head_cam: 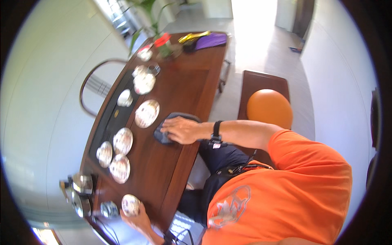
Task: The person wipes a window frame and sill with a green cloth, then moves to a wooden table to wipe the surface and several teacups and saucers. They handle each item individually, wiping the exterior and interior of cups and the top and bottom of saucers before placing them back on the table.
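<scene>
My right hand [182,130] lies over a dark blue-grey cloth [162,136], its fingers bent onto it against the brown wooden tea table [171,82]. Down at the table's near left end, my left hand [137,219] holds a white patterned bowl or cup [130,205], with fingers around its side. Beyond the cloth sits a patterned white dish [147,113]. Further to the left, three similar pieces stand close together: one dish [123,141], another dish [119,168] and a smaller cup [104,154]. Blur hides their exact shapes.
A dark tea tray [111,122] runs along the table's far side, bearing a white cup [125,98]. Metal kettles [82,183] and a blue-patterned vessel [109,209] stand left. Rightward are a potted plant [165,49] and purple cloth [211,40]. An orange ball-like object [269,108] rests on a bench [265,80].
</scene>
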A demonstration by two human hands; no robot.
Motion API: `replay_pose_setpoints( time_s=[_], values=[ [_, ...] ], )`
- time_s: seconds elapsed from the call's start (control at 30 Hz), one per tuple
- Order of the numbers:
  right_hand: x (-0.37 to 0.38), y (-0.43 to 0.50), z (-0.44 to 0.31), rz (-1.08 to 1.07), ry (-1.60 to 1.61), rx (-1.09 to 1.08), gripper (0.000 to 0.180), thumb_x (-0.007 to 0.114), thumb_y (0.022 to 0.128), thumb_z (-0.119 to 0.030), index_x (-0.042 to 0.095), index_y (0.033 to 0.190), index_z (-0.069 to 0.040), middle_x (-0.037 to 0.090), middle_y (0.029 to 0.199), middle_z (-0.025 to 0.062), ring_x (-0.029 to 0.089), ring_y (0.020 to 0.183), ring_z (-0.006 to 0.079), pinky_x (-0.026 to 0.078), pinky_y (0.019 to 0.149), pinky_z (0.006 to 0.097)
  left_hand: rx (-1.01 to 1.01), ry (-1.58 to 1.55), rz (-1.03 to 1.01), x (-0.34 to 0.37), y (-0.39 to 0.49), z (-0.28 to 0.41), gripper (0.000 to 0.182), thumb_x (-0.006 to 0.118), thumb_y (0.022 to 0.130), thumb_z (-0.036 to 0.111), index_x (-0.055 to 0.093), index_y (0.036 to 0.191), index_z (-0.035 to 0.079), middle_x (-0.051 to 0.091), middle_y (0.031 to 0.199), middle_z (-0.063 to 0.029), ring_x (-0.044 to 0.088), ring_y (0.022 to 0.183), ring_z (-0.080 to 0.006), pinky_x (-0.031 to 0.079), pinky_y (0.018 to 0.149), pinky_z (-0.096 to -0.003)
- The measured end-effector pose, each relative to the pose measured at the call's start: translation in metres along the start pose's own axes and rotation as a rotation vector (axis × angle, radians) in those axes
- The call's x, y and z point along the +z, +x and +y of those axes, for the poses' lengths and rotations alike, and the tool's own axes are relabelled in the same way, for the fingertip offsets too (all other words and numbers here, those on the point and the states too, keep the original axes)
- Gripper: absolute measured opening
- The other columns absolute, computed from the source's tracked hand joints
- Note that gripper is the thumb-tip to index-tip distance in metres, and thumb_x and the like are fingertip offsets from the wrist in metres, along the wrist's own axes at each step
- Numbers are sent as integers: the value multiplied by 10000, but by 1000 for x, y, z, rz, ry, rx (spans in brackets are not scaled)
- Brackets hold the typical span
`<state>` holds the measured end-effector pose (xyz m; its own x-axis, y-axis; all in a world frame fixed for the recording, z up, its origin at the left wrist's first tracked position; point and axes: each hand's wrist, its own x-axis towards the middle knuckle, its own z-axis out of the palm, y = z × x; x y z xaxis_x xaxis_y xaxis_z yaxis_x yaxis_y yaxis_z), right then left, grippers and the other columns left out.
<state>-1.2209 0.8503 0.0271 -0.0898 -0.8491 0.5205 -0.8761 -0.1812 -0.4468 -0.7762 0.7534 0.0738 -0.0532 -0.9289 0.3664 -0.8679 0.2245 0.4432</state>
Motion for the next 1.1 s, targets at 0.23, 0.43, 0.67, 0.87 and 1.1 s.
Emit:
replay_pose_setpoints(
  time_s=[0.23, 0.43, 0.67, 0.87, 1.1],
  values=[
    [45, 18, -44, -181, 91, -39, 470, 562, 1085, -309, 602, 1482, -61, 572, 1531, 247, 472, 1477, 413, 363, 1236, 501, -59, 81, -56, -11, 7, -3, 1103, 954, 754, 470, 427, 1528, -113, 517, 1501, -325, 496, 1412, -461, 410, 1197, -507],
    [94, 33, -96, -310, 156, -163, 534, 499, 1116, -390, 529, 1566, -104, 494, 1610, 251, 390, 1538, 435, 295, 1273, 516, -92, 72, -87, -11, 14, -11, 1122, 931, 775, 451, 362, 1561, -113, 468, 1524, -345, 458, 1436, -480, 388, 1208, -514],
    [105, 21, -142, -539, 142, -581, 513, 544, 1085, -367, 615, 1498, -71, 437, 1647, 270, 343, 1563, 457, 274, 1278, 536, -142, 108, -190, -18, 26, -11, 1200, 927, 757, 511, 313, 1571, -123, 496, 1500, -359, 477, 1418, -491, 393, 1200, -516],
    [56, 1, -96, -526, 201, -529, 521, 612, 1052, -308, 613, 1457, 21, 499, 1617, 222, 367, 1568, 386, 304, 1272, 501, 176, 159, -32, -33, 52, 8, 728, 849, 890, 386, 568, 1367, -86, 612, 1324, -314, 555, 1295, -475, 457, 1086, -542],
    [21, -8, -51, -274, -75, -131, 501, 584, 1072, -293, 605, 1457, 27, 510, 1602, 220, 394, 1549, 366, 305, 1280, 473, 490, -74, -47, 44, 130, 68, 707, 839, 888, 308, 542, 1417, -57, 579, 1364, -337, 540, 1314, -485, 462, 1099, -538]
  ],
)
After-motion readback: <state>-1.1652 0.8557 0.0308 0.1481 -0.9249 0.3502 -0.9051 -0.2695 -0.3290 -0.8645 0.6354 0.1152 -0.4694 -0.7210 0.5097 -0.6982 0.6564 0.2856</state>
